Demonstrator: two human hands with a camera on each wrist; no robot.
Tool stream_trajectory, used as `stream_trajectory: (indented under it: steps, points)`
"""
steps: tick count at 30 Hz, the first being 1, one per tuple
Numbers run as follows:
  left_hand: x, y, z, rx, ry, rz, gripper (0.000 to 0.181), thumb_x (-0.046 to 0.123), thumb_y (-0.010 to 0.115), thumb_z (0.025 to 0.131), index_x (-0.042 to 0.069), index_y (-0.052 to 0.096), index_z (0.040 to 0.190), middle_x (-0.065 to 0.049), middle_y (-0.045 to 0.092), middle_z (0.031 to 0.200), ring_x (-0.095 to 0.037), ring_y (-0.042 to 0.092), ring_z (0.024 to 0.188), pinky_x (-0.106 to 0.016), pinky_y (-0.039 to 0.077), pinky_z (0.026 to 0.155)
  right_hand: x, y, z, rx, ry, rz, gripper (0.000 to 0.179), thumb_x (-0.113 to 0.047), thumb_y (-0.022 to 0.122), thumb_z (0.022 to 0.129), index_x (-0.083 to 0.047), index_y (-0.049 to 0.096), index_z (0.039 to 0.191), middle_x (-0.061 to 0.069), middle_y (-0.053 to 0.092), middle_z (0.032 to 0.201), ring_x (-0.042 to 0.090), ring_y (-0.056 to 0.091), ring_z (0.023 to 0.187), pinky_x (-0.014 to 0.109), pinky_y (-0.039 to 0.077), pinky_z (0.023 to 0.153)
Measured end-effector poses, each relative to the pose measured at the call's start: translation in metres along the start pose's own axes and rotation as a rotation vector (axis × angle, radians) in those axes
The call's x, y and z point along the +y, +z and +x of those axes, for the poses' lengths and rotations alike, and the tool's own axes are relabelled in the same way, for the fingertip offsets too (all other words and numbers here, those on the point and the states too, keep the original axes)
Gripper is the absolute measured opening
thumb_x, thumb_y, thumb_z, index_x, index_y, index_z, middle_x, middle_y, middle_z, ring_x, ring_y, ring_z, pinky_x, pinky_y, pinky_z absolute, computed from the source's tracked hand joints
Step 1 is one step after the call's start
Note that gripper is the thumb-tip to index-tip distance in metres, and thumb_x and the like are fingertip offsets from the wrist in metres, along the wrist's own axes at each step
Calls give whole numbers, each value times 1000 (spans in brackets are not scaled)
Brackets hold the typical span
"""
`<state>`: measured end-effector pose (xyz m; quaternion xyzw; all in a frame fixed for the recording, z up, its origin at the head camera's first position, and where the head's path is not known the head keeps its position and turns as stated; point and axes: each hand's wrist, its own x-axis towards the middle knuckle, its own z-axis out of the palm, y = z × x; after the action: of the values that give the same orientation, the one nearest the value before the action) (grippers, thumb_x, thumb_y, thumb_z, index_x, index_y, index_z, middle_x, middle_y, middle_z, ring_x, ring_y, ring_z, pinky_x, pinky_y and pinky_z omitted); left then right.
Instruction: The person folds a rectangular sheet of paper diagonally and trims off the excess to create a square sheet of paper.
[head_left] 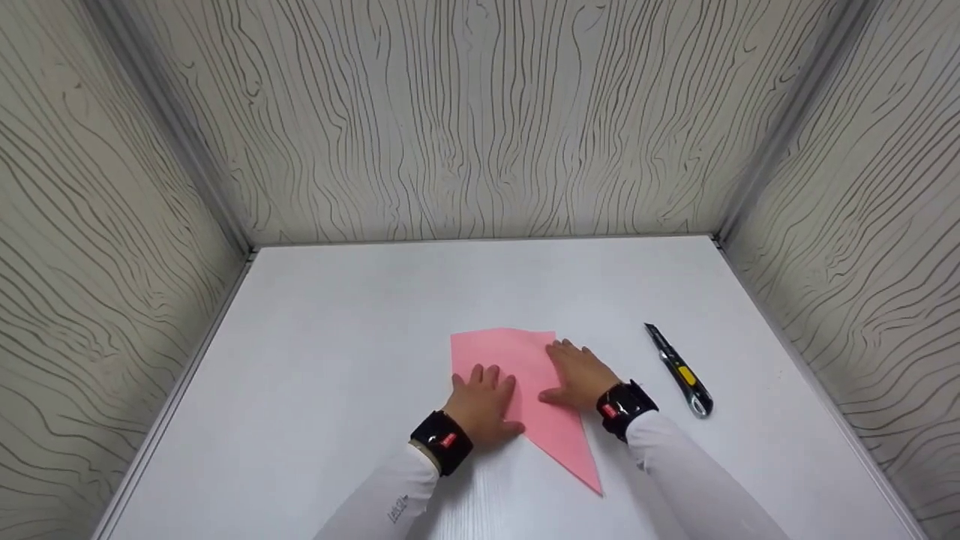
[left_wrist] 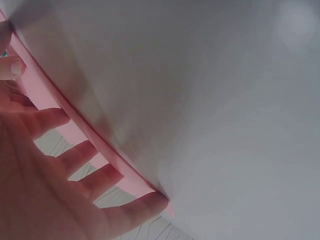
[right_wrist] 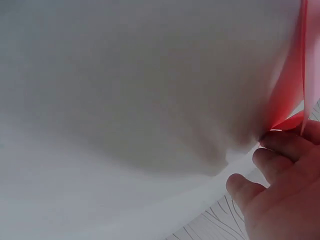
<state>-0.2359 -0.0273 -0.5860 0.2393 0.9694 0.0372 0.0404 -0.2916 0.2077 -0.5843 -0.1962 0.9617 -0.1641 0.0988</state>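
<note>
A pink sheet of paper [head_left: 517, 352] lies on the white table, folded, with a long point toward the near right. My left hand [head_left: 484, 405] rests on its left side, fingers spread; in the left wrist view the fingertips [left_wrist: 159, 200] press along the paper's edge. On the right edge lies my right hand [head_left: 585, 379], its thumb on the paper and its fingers reaching up along the side. Seen from the right wrist, the paper's layers [right_wrist: 290, 92] stand slightly parted beside the index finger of that hand [right_wrist: 285, 200].
To the right of the right hand lies a utility knife [head_left: 681, 371], black with a yellow slider, its tip pointing away. Wood-grain patterned panels [head_left: 465, 120] wall in the white table [head_left: 337, 315] at the back and both sides.
</note>
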Motion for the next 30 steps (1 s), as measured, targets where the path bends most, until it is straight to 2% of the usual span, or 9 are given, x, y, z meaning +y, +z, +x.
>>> stream_trajectory:
  steps: [5, 9, 13, 17, 20, 23, 25, 27, 30]
  points:
    - [0, 4, 1, 36, 10, 18, 76, 65, 71, 95, 17, 57, 153, -14, 60, 149, -38, 55, 138, -71, 49, 109, -7, -1, -3, 102, 0, 131, 77, -23, 88, 90, 5, 55, 153, 27, 63, 150, 47, 57, 142, 59, 44, 123]
    - [-2, 9, 4, 55, 14, 30, 75, 65, 70, 96, 17, 58, 152, -13, 61, 146, -37, 55, 135, -70, 50, 106, -11, -3, -5, 197, -8, 279, 60, -9, 85, 89, -2, 63, 145, 19, 77, 122, 31, 72, 103, 50, 61, 96]
    - [-5, 10, 6, 77, 11, 4, 77, 63, 70, 97, 15, 55, 155, -13, 61, 147, -36, 56, 134, -67, 51, 104, -11, -5, -7, 263, -26, 400, 55, 2, 76, 90, -5, 63, 143, 17, 74, 97, 20, 59, 77, 32, 53, 68]
    - [-13, 5, 8, 138, -37, -127, 77, 51, 76, 98, 6, 51, 156, -16, 62, 146, -37, 58, 134, -61, 55, 105, -8, -8, -9, 300, -26, 526, 57, 9, 69, 91, -4, 62, 147, 21, 71, 113, 16, 53, 77, 23, 45, 64]
    - [-25, 4, 12, 212, -110, -279, 78, 37, 81, 97, -2, 47, 157, -23, 61, 146, -43, 60, 131, -59, 58, 104, -5, -13, -11, 306, -23, 623, 62, 10, 69, 93, -3, 58, 152, 20, 70, 114, 9, 50, 71, 20, 44, 63]
    - [-40, 0, 14, 286, -200, -473, 88, 26, 82, 94, -10, 37, 159, -33, 56, 146, -48, 62, 129, -59, 58, 105, -3, -21, -14, 303, -35, 701, 71, 10, 71, 94, -1, 49, 160, 12, 65, 88, 4, 45, 63, 19, 43, 63]
    - [-49, -6, 14, 309, -257, -651, 97, 23, 83, 93, -16, 26, 162, -40, 53, 148, -50, 62, 132, -58, 55, 109, -1, -26, -16, 299, -47, 746, 78, 9, 72, 94, 0, 40, 165, 10, 68, 83, 3, 51, 64, 18, 46, 64]
    - [-57, -14, 14, 300, -322, -852, 103, 23, 83, 94, -17, 19, 164, -40, 56, 146, -47, 65, 129, -56, 55, 110, -1, -31, -18, 292, -51, 785, 85, 8, 72, 95, 0, 30, 169, 19, 73, 87, 5, 56, 68, 19, 49, 66]
    - [-66, -23, 15, 267, -382, -1218, 97, 16, 81, 96, -18, 19, 163, -37, 64, 136, -38, 76, 114, -50, 61, 102, -1, -38, -21, 297, -27, 827, 90, 6, 72, 97, 0, 21, 171, 30, 78, 108, 8, 65, 75, 21, 55, 70]
